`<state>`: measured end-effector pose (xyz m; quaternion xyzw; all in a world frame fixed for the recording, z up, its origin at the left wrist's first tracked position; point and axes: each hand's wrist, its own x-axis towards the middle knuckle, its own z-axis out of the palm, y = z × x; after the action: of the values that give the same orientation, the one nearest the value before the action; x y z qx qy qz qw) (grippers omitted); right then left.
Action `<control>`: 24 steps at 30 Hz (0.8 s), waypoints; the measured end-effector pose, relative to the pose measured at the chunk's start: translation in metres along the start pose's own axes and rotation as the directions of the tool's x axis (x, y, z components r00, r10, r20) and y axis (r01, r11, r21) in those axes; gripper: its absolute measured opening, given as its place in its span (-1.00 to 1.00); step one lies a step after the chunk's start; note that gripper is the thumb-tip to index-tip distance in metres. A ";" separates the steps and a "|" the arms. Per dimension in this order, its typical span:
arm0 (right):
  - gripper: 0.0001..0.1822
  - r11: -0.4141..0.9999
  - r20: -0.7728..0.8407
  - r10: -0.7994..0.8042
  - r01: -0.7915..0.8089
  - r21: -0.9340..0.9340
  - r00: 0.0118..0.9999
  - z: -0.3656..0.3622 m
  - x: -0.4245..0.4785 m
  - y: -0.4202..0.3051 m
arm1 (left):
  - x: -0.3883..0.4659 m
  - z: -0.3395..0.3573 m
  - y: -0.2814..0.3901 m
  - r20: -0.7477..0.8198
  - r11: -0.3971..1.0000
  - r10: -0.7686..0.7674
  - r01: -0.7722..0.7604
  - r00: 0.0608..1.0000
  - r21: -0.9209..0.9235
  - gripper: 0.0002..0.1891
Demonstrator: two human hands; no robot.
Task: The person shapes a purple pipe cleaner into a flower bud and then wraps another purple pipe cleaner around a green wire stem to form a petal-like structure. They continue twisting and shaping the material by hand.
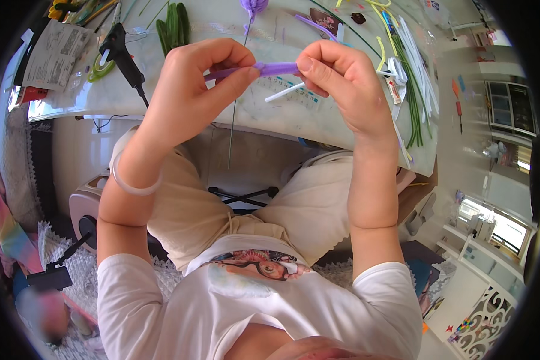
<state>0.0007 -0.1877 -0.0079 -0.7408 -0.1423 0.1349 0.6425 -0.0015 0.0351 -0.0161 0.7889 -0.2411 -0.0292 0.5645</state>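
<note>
Above the table's front edge, my left hand pinches a purple chenille stem between thumb and forefinger. The other end of the visible stretch is held in the fingertips of my right hand, so the stem runs nearly level between them. A purple chenille flower head is partly cut off at the top of the view. Its thin stem passes behind the purple piece by my left fingertips and hangs past the table edge; what supports it is unclear. A short white stick shows below my right fingers.
On the table lie a black hot glue gun with a cord, printed paper and a green chenille bundle. White stems, dark green stems and yellow pieces lie at the right. A phone on an arm stands lower left.
</note>
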 end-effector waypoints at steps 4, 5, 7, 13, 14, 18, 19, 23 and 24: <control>-0.83 0.999 0.041 -0.033 0.033 0.000 0.999 -0.002 0.001 0.003 | -0.001 0.002 0.002 -0.003 0.995 0.083 -0.082 0.997 0.063 -0.93; -0.85 0.982 0.010 -0.140 0.140 -0.126 0.990 0.002 0.000 0.002 | -0.001 0.002 0.001 0.017 0.993 0.089 -0.090 0.996 0.080 -0.93; -0.89 0.936 0.012 -0.256 0.251 -0.246 0.967 0.011 0.001 0.002 | -0.001 0.003 0.000 0.052 0.988 0.093 -0.099 0.994 0.121 -0.93; -0.93 0.987 0.003 -0.147 0.146 -0.072 0.989 0.021 -0.001 0.002 | 0.002 0.005 0.001 0.061 0.983 0.113 -0.121 0.992 0.137 -0.92; -0.93 0.988 -0.007 -0.142 0.142 -0.058 0.990 0.019 -0.002 0.000 | 0.003 0.004 0.000 0.059 0.991 0.089 -0.094 0.994 0.097 -0.93; -0.94 0.959 0.003 -0.253 0.251 -0.132 0.967 0.020 -0.003 -0.001 | 0.004 0.001 -0.005 0.081 0.999 -0.054 0.054 0.995 0.001 -0.91; -0.94 0.927 0.032 -0.289 0.288 -0.242 0.957 0.020 -0.003 -0.003 | 0.004 0.000 -0.006 0.092 0.995 -0.102 0.102 0.991 -0.004 -0.91; -0.93 0.849 0.028 -0.382 0.363 -0.384 0.924 0.021 -0.002 -0.005 | 0.003 -0.001 -0.009 0.141 0.959 -0.179 0.205 0.974 -0.196 -0.89; -0.93 0.860 -0.011 -0.397 0.368 -0.354 0.918 0.023 -0.002 -0.003 | 0.003 0.000 -0.008 0.142 0.946 -0.176 0.208 0.974 -0.250 -0.89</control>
<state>-0.0106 -0.1669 -0.0084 -0.8034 -0.2812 -0.0533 0.5221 0.0042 0.0357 -0.0223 0.7236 -0.1900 -0.1626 0.6434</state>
